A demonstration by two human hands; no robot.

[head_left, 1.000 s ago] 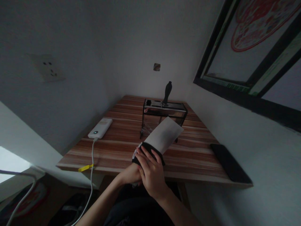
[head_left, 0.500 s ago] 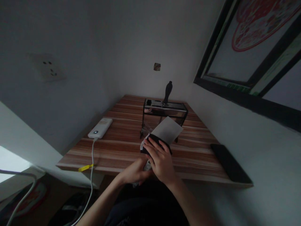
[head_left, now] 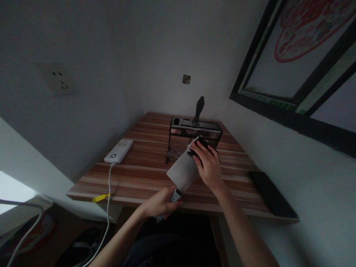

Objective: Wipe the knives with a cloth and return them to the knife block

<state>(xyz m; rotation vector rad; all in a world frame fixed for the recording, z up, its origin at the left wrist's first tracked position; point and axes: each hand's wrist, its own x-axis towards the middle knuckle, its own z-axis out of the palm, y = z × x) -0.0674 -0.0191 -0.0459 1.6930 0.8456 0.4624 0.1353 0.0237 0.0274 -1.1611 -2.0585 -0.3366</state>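
Observation:
My left hand (head_left: pixel 160 204) is closed round the handle end of a broad, pale cleaver-like blade (head_left: pixel 182 172), held at the near edge of the wooden table (head_left: pixel 144 170). The blade tilts up and away to the right. My right hand (head_left: pixel 208 167) presses a black cloth or pad (head_left: pixel 201 144) against the blade's far end, with the fingers curled over it. This far end sits just in front of a metal knife rack (head_left: pixel 194 129), which holds a knife with a black handle (head_left: pixel 198 108).
A white power bank (head_left: pixel 119 151) lies at the table's left, and its white cable (head_left: pixel 108 207) hangs over the front edge. A black phone-like slab (head_left: pixel 271 193) lies at the right edge by the wall. Walls enclose the table on three sides, with a socket (head_left: pixel 57 78) and a framed picture (head_left: pixel 292 74).
My right hand slid the black cloth along the blade, from the handle end to the far end by the rack. My left hand stayed in place, still gripping the handle.

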